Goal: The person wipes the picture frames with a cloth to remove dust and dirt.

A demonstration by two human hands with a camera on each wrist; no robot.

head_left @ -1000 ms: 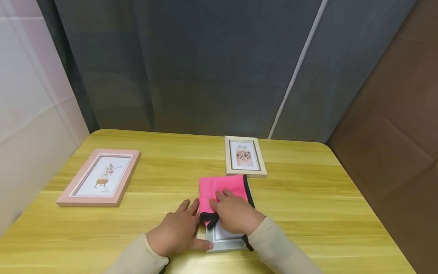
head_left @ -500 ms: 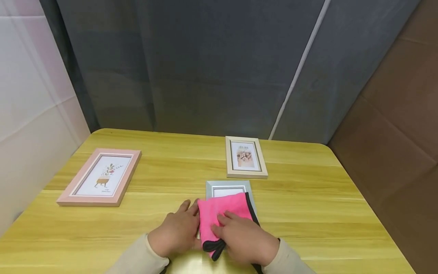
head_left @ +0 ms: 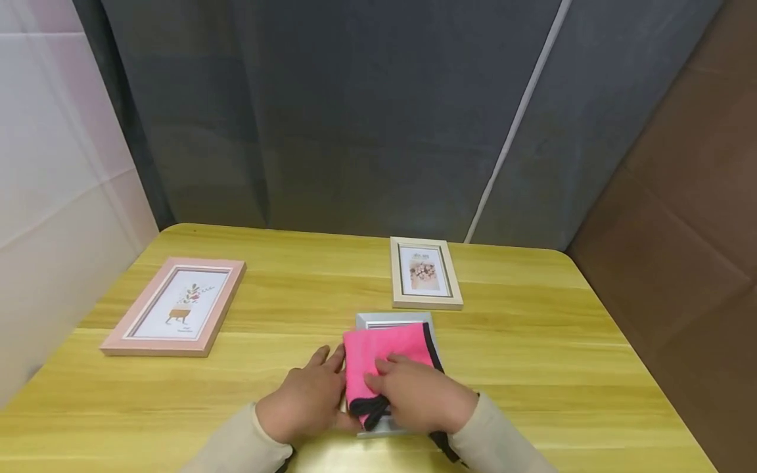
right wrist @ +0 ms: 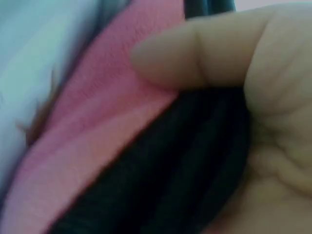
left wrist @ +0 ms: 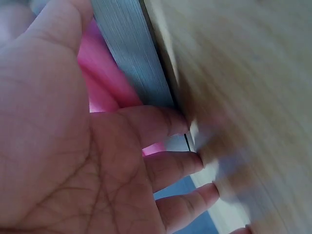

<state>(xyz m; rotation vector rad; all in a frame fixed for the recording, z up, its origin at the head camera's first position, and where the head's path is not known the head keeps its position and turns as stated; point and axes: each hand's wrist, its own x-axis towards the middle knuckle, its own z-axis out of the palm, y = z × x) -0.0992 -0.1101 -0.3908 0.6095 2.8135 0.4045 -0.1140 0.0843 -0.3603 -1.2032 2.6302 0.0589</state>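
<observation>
A silver-grey picture frame lies flat near the front middle of the table, mostly covered by a folded pink cloth with black edging. My right hand holds the cloth against the frame's face. In the right wrist view its thumb lies over the pink fabric, and the black-edged folds run into the palm. My left hand rests along the frame's left side with fingers spread. The left wrist view has its fingertips down at the frame's side, right by the tabletop.
A pink picture frame with a plant print lies at the left of the wooden table. Just beyond the silver-grey one lies a cream picture frame with a flower print. A dark curtain hangs behind the table.
My right hand and the cloth slid toward me, uncovering the silver-grey frame's far edge, then moved slightly back away from me. The left hand stays in place.
</observation>
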